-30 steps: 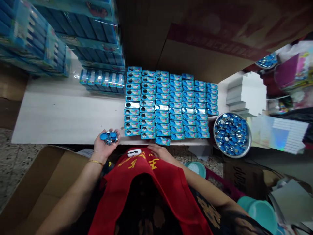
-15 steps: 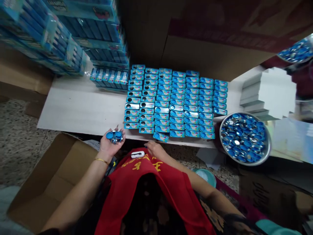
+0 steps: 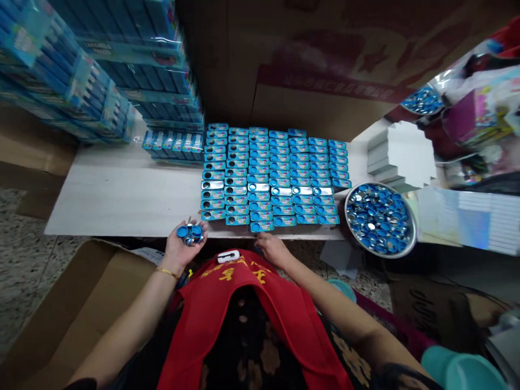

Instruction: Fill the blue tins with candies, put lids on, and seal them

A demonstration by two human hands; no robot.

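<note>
Blue discs: a little heap (image 3: 190, 234) in the upturned left palm, above the table's front edge. Round and shallow, blue faces plus shiny silvery sides. I'd bet light, stiff and kinda slippery, so pinch one by its rim; a squeeze could dent it if it's thin metal.
Left hand: palm up (image 3: 177, 250), fingers half curled into a loose cup around that heap.
Right hand: fingers bent, knuckles up (image 3: 275, 251), at the table edge just below the nearest tin in the third column. Can't tell if it's pinching anything, fingertips are too hidden.
Blue tins: flat, rounded oblongs (image 3: 283, 201) lined up in columns, printed, glossy enough to throw white glare. Round spots at one end look dark in the left columns, blue farther right. Probably rigid and easy to nudge; I'd grab the long sides.
Bowl: round, smooth metal-looking rim (image 3: 412, 238), loaded with more discs, right of the tins.
Table: pale, flat, smooth-looking top (image 3: 122, 189).
White stack: crisp notched card-like sheets (image 3: 410, 151) behind the bowl.
Wrapped packs: blue, boxy, under crinkly clear film (image 3: 174, 143), back left.
Big carton: brown cardboard with dark red print (image 3: 292, 49), behind the tins.
</note>
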